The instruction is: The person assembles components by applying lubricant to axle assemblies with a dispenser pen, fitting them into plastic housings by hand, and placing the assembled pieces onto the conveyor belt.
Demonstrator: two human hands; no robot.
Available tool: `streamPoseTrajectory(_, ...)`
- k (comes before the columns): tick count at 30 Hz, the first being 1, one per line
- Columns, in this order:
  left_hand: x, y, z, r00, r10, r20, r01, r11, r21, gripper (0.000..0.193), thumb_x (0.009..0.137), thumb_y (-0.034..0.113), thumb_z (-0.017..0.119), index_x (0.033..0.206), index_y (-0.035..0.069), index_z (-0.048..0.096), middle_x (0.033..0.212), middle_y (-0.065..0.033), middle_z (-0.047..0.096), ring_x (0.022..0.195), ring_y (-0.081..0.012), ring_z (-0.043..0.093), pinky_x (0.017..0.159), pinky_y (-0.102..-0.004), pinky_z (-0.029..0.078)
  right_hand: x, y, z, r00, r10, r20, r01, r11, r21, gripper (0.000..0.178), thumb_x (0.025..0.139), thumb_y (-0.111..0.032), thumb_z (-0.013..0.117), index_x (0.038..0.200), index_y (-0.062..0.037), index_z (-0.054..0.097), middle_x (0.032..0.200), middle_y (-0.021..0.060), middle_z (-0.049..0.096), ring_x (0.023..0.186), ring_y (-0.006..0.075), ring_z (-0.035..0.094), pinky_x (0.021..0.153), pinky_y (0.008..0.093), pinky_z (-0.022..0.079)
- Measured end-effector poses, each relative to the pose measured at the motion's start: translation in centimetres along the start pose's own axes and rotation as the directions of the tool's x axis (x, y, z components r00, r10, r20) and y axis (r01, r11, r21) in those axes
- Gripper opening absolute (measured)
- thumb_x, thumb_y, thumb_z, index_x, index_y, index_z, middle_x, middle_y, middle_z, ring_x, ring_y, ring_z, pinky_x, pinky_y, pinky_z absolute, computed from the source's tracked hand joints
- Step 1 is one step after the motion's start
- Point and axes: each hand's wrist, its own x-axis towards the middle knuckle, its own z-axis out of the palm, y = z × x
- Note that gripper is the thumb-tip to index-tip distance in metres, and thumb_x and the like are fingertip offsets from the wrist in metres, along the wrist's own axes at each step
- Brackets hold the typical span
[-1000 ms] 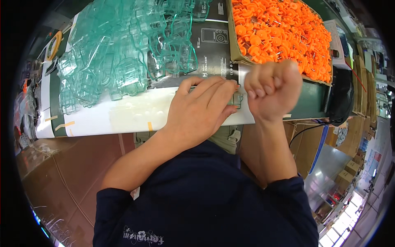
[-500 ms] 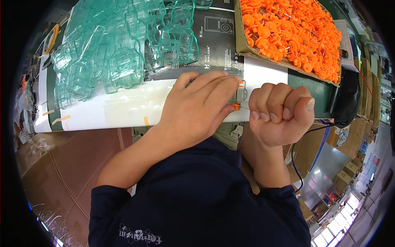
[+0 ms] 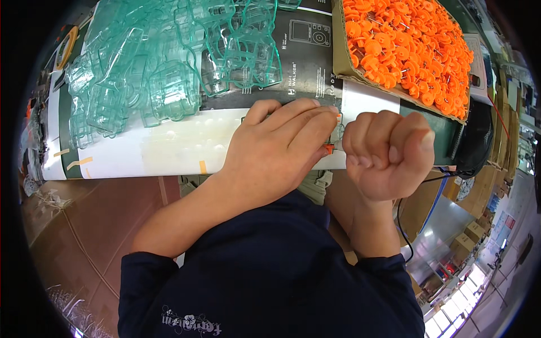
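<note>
My left hand [image 3: 279, 143] lies palm down over a transparent green plastic housing [image 3: 341, 130] on the white sheet at the table's near edge. Its fingers curl over the housing and hide most of it. Beside the left thumb pokes out a small orange wheel-like piece [image 3: 329, 149], with a thin metal pin at its side. Another bit of orange shows by the left fingertips. Just right of the housing, my right hand [image 3: 389, 155] is closed in a fist, knuckles away from me and thumb on the right. Whatever the fist may contain is hidden.
A heap of transparent green plastic housings [image 3: 169, 90] spreads over the table's left and back. At the back right stands an open cardboard box [image 3: 342, 50] full of orange wheels with metal pins [image 3: 406, 56]. A black bag [image 3: 476, 135] hangs at the right edge.
The view has shifted slightly. My right fist has turned a little, its thumb tip now less in sight. The left hand stays over the housing, covering more of the orange piece.
</note>
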Motion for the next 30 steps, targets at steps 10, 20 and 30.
streamPoseTrajectory(10,-0.1,-0.1,-0.1,1.000,-0.013,-0.002,0.013,1.000,-0.023,0.047,0.080,0.014,0.077,0.123,0.004,0.060,0.129,-0.0038,0.069,0.115,-0.0209,0.065,0.093,-0.0333,0.045,0.7,-0.2,0.4,0.995,0.083,-0.058,-0.083,0.997,-0.005,0.042,0.108,-0.031,0.039,0.069,-0.0159,0.037,0.054,-0.0013,0.036,0.049,0.0114,0.036,0.044,0.0254,0.030)
streamPoseTrajectory(20,0.0,-0.4,0.0,0.999,-0.027,-0.027,0.026,0.998,-0.053,0.047,0.078,0.014,0.076,0.121,0.008,0.059,0.116,-0.0009,0.067,0.110,-0.0171,0.065,0.089,-0.0320,0.044,-1.3,1.0,1.1,0.972,-0.233,0.019,0.234,0.966,-0.110,0.039,0.107,-0.029,0.044,0.071,-0.0152,0.039,0.055,-0.0006,0.039,0.049,0.0128,0.036,0.044,0.0260,0.029)
streamPoseTrajectory(30,0.0,-0.4,-0.3,0.999,0.042,-0.020,-0.043,0.999,-0.010,0.048,0.079,0.016,0.075,0.122,0.008,0.056,0.114,-0.0030,0.066,0.109,-0.0182,0.064,0.092,-0.0327,0.043,-0.8,1.1,0.3,0.989,-0.131,-0.063,0.129,0.991,-0.031,0.037,0.106,-0.032,0.048,0.074,-0.0143,0.042,0.056,-0.0012,0.040,0.048,0.0118,0.036,0.042,0.0261,0.030)
